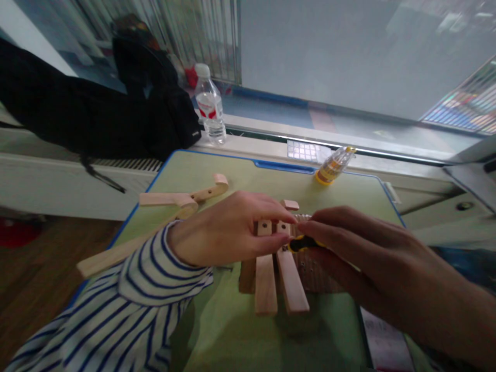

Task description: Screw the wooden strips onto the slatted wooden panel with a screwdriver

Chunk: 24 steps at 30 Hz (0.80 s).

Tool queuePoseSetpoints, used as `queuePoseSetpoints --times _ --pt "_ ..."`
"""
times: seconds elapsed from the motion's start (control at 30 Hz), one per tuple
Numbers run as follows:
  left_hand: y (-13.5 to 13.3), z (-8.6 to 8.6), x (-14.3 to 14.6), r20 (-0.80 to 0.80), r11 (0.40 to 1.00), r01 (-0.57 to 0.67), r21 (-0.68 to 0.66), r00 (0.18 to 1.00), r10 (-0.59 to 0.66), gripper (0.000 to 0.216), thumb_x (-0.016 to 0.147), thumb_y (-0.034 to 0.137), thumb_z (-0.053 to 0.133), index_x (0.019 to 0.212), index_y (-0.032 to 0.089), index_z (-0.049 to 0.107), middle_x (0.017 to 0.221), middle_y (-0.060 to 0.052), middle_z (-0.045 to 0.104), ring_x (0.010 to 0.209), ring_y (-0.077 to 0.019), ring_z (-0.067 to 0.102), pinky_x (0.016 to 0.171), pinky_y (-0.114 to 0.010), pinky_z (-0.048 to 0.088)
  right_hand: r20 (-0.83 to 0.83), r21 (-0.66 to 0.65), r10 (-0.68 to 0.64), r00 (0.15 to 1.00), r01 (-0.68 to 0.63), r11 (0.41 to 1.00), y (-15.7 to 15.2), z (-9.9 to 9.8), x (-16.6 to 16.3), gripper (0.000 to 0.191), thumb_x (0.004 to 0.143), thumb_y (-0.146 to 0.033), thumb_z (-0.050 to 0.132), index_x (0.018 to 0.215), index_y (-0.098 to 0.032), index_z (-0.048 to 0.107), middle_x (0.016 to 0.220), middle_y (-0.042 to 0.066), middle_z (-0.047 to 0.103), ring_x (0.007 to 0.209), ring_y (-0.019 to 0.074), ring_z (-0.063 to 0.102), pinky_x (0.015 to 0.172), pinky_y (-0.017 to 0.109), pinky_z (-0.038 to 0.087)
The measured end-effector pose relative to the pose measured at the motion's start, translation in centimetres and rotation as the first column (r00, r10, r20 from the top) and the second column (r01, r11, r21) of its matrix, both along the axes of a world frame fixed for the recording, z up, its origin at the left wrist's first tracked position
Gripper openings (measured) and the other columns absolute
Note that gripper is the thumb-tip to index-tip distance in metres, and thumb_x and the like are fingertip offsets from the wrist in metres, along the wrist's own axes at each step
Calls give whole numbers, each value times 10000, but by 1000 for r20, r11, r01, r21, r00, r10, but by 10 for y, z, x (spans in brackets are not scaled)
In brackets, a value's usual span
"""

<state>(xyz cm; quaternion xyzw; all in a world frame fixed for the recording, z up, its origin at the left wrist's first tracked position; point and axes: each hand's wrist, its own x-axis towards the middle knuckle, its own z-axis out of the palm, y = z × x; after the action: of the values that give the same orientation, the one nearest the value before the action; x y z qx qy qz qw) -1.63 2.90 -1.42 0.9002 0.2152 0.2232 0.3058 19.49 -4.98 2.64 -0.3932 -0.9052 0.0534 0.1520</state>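
My left hand (228, 227), in a blue-striped white sleeve, pinches thumb and forefinger together at the top of a wooden assembly (277, 274) of upright slats with drilled holes. What the pinch holds is too small to see. My right hand (349, 243) is closed round a yellow-and-black tool (300, 243), probably a screwdriver, whose tip meets the same spot on the slats. The assembly rests on the green desk (232, 330), and both hands touch each other over it.
A long wooden part with a curved arm (182, 199) lies at the desk's left. A small yellow bottle (333, 165) leans at the far edge. A water bottle (209, 106) and a black bag (116, 103) sit on the windowsill.
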Motion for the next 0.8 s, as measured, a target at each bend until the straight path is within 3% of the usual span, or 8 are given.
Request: queuePoseSetpoints --times 0.2,0.3,0.47,0.8 --pt "-11 -7 10 -66 997 -51 -63 997 47 305 798 406 624 1051 237 643 891 6 645 786 -121 588 685 -218 426 -19 -18 28 999 -28 999 4 2 -1 283 895 -226 490 1171 -175 525 1062 57 593 923 139 565 784 258 491" --pt "-13 -5 17 -66 995 -34 -91 997 28 230 824 398 595 952 224 675 774 23 617 703 -99 559 629 -200 393 39 -40 0 999 1 999 4 4 -2 241 894 -269 495 1113 -186 550 1039 59 595 865 152 579 736 285 496" --pt "-13 -5 19 -74 997 -21 -76 997 15 204 854 355 564 914 204 687 774 17 612 703 -92 538 628 -191 368 113 -28 -49 992 52 998 2 9 -4 238 916 -329 448 1081 -187 545 1018 63 609 846 167 589 746 317 485" --pt "-8 -6 13 -66 990 34 -135 997 -44 210 863 330 555 958 202 692 792 12 643 726 -96 560 634 -179 375 100 9 -21 995 20 1000 5 6 -9 120 871 -188 500 970 -166 564 947 61 626 909 173 594 798 312 478"
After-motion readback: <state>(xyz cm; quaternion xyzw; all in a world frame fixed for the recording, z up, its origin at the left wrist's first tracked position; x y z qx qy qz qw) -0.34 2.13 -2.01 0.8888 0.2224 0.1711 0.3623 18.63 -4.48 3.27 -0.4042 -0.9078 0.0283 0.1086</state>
